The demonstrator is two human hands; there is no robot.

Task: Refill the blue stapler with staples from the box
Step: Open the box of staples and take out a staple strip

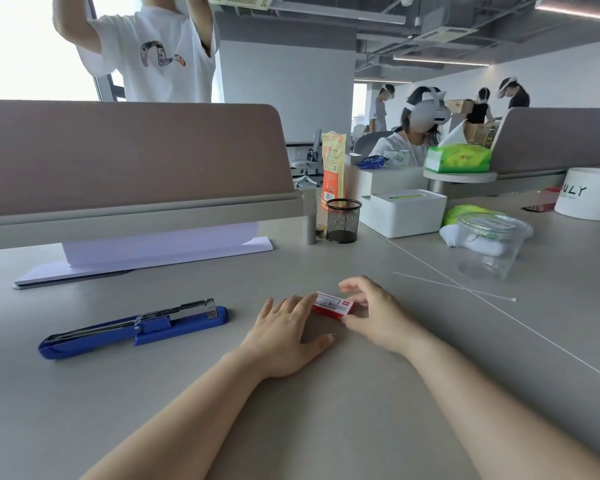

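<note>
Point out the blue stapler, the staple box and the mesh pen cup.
blue stapler (146,327): head view, on its blue hinge block.
staple box (333,305): head view, on its white-and-red top.
mesh pen cup (342,221): head view, on its side wall.

Glossy blue plastic stapler (132,329), seemingly metal magazine (184,308)

Stapler (132,327) lies left of the box (333,305) on the desk (361,427)

Opened blue stapler (132,329) lies left of red-white box (333,305).
</note>
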